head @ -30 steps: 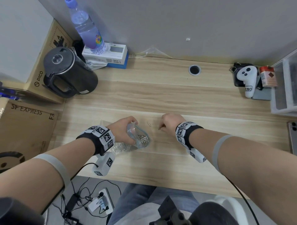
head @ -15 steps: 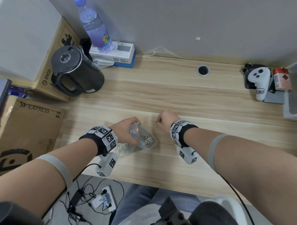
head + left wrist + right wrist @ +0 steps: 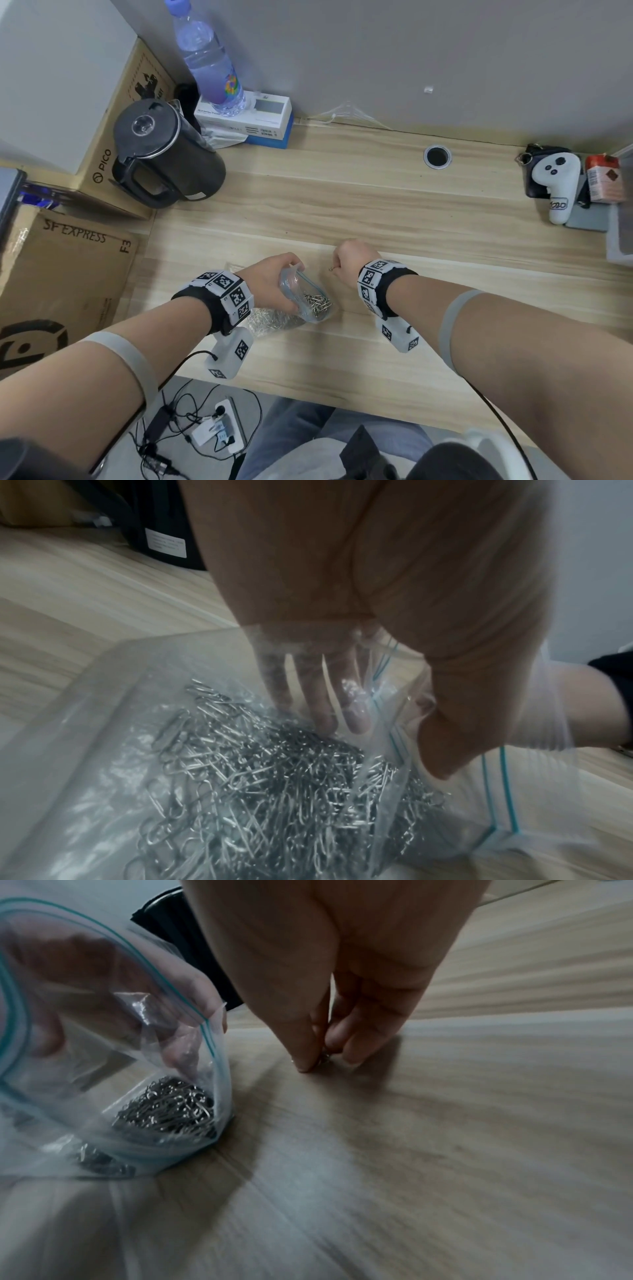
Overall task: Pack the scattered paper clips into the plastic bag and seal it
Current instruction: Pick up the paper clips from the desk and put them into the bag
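From the head view, the left hand (image 3: 270, 284) is holding the bag (image 3: 305, 298) on the tabletop (image 3: 376, 212), its mouth turned toward the right hand (image 3: 349, 260) so that a clip has only a short way to travel. A heap of clips (image 3: 317, 303) is already lying inside the bag. The right hand is working just right of the bag, its grip pressed together on something small and metallic, one clip (image 3: 331, 269) by the look of it. A kettle (image 3: 164, 154) is standing well behind the bag, clear of the work.

From the left wrist, the left hand (image 3: 394, 593) is propping the bag (image 3: 103, 696) open: its fingers (image 3: 322, 696) are showing through the plastic, and the thumb is curling down at the blue seal (image 3: 503, 785), so the grip is pinching the bag's lip. The clips (image 3: 246, 777) are pooling in the bag, where their weight is probably steadying it.

From the right wrist, the right hand (image 3: 342, 961) is pointing down at the tabletop (image 3: 445, 1137), fingertips (image 3: 304, 1061) closing on the clip (image 3: 323, 1058) right of the bag (image 3: 192, 1069). The clip is too small to tell whether it is off the wood. I judge that this clip goes in next; the seal is still open.
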Motion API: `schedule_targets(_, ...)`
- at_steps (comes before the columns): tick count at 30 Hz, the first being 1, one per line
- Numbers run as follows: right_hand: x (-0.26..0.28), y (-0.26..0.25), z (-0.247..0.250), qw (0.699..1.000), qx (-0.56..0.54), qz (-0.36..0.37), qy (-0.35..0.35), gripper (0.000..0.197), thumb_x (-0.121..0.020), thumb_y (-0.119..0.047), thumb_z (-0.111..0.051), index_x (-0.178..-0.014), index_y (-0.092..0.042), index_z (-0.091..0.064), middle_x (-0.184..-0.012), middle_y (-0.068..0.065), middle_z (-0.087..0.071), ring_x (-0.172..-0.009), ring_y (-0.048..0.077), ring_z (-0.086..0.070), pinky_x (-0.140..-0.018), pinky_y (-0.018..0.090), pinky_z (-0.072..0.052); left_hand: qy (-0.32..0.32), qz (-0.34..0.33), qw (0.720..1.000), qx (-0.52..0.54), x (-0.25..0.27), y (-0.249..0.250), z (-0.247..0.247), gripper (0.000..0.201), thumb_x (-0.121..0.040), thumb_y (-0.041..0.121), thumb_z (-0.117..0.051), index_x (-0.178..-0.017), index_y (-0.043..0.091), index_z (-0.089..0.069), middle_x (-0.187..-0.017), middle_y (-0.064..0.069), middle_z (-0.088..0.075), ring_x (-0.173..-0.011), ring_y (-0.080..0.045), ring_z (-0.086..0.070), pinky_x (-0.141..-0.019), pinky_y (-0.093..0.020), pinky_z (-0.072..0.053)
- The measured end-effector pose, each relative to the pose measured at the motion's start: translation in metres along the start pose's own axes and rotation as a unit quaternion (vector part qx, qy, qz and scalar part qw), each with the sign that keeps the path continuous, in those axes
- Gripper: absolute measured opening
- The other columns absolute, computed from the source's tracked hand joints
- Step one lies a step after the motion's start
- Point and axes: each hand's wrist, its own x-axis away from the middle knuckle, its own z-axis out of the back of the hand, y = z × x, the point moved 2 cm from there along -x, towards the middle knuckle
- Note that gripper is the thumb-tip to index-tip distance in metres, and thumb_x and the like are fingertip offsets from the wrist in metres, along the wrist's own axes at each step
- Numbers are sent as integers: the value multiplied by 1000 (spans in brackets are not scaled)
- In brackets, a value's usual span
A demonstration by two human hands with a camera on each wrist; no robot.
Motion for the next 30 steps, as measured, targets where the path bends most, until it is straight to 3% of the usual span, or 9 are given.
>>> schedule_targets(5, 1, -2, -6, 997, 50, 60, 23, 13, -90, -11, -64, -97, -2, -70, -115, 10, -54, -95, 32, -61, -82, 39, -53, -1, -2, 1000, -17, -4, -1, 1, 71, -54, 33, -90, -114, 37, -51, -104, 3, -61, -83, -17, -65, -70, -35, -58)
schedule_targets(9, 2, -6, -5, 994, 56, 87, 24, 13, -86, 0, -61, -97, -1, -69, -114, 11, -55, -97, 32, -60, -85, 40, -51, -5, -6, 1000, -6, -6, -1, 1, 71, -53, 32, -87, -115, 33, -52, -103, 0, -62, -79, -18, -65, -69, -40, -59)
schedule_targets(13, -1, -9, -4, 995, 58, 84, 2, 18, -83, 7, -58, -94, 1, -71, -111, 12, -59, -97, 31, -63, -83, 38, -54, -7, -10, 1000, -1, -7, -1, 1, 68, -56, 28, -86, -116, 31, -52, -102, 1, -61, -76, -15, -62, -65, -32, -55)
schedule_targets(16, -2, -9, -3, 996, 36, 82, -23, 25, -81, 6, -55, -101, 1, -70, -112, 13, -61, -103, 32, -62, -87, 35, -51, -6, -6, 1000, -6, -6, -1, 2, 68, -56, 28, -86, -115, 32, -52, -102, 2, -61, -77, -16, -63, -67, -37, -57)
schedule_targets(18, -2, -8, -2, 996, 15, 89, -21, 28, -81, 5, -55, -102, -6, -67, -112, 11, -61, -103, 30, -60, -86, 33, -48, -4, -7, 1000, -3, -5, 0, 1, 69, -56, 28, -88, -115, 31, -52, -103, 2, -61, -79, -18, -64, -71, -40, -58)
schedule_targets(23, 3, 1, -2, 992, -118, 42, -7, 29, -78, -1, -59, -103, -13, -69, -99, 4, -70, -93, 22, -66, -88, 34, -53, -4, -1, 1000, -14, -3, 3, 2, 78, -45, 43, -87, -114, 33, -52, -105, 1, -62, -89, -27, -69, -75, -46, -60)
schedule_targets(26, 11, 1, 2, 954, -300, 5, 20, 22, -74, 1, -70, -88, -16, -69, -76, -4, -69, -75, 14, -67, -80, 34, -59, -8, -6, 1000, -2, -6, 4, 3, 76, -44, 40, -88, -111, 33, -52, -104, -2, -64, -85, -26, -70, -74, -48, -60)
schedule_targets(28, 18, -4, 8, 914, -405, -2, -30, 26, -70, 4, -78, -85, -14, -68, -70, -2, -69, -64, 8, -66, -69, 25, -58, -12, -8, 1000, 7, -6, 7, 4, 74, -44, 37, -88, -109, 31, -53, -99, -4, -68, -79, -21, -69, -72, -47, -61)
schedule_targets(30, 26, -10, 12, 877, -472, -4, -90, 29, -69, 4, -83, -89, -9, -68, -75, 7, -73, -64, 10, -69, -65, 22, -57, -17, -12, 1000, 9, -6, 11, 4, 77, -42, 38, -87, -111, 26, -54, -96, -5, -70, -77, -18, -69, -71, -43, -61)
